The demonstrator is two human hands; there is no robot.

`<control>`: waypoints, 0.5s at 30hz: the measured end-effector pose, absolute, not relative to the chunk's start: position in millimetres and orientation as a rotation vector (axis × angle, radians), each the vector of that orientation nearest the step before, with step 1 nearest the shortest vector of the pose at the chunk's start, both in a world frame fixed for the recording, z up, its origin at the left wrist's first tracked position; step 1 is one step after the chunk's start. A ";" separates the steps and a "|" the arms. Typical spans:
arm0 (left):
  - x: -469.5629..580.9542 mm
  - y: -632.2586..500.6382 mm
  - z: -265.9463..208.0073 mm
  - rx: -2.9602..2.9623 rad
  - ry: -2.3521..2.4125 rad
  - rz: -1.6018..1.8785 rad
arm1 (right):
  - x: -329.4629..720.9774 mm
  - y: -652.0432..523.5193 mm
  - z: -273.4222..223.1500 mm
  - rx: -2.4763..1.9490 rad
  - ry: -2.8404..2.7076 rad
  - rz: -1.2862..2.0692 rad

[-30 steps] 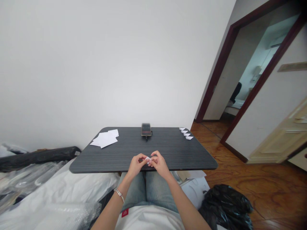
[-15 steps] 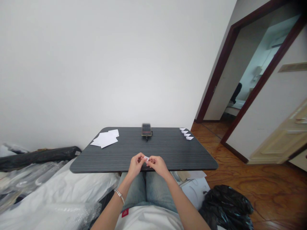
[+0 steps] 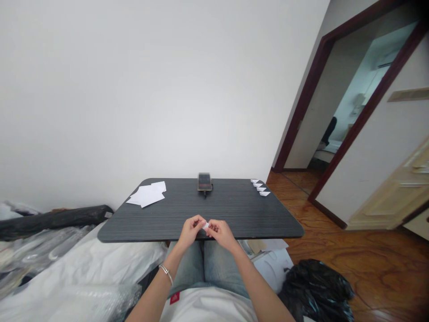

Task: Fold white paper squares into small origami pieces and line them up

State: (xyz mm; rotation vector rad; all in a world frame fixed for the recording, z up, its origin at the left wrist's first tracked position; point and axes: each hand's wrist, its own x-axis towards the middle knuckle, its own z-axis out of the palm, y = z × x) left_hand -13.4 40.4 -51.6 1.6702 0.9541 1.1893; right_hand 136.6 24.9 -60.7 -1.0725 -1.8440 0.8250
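Both my hands meet over the front edge of the dark table (image 3: 231, 210), pinching a small white piece of paper (image 3: 206, 226) between them. My left hand (image 3: 191, 230) grips its left side and my right hand (image 3: 221, 232) its right side; the fingers hide most of it, so its folds cannot be made out. At the table's left lie several loose white paper sheets (image 3: 147, 195), overlapping. Along the right edge, several small folded white papers (image 3: 264, 193) sit in a row.
A phone-like device on a stand (image 3: 204, 182) stands at the back middle, against the white wall (image 3: 201, 89). To the left is a bed-like surface with plastic wrap (image 3: 100, 295). A black plastic bag (image 3: 318, 286) lies on the wooden floor at right, near a doorway.
The fingers have shifted slightly on the small paper, and it shows at a different tilt. The papers on the table have stayed put.
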 end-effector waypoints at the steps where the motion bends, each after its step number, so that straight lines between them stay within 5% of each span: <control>1: -13.2 40.1 -50.8 1.668 0.953 1.194 | 136.2 24.9 -60.7 -1.081 -1.847 0.815; 15: -12.4 36.3 -48.1 1.674 0.978 1.190 | 135.2 25.0 -58.3 -1.162 -1.909 0.644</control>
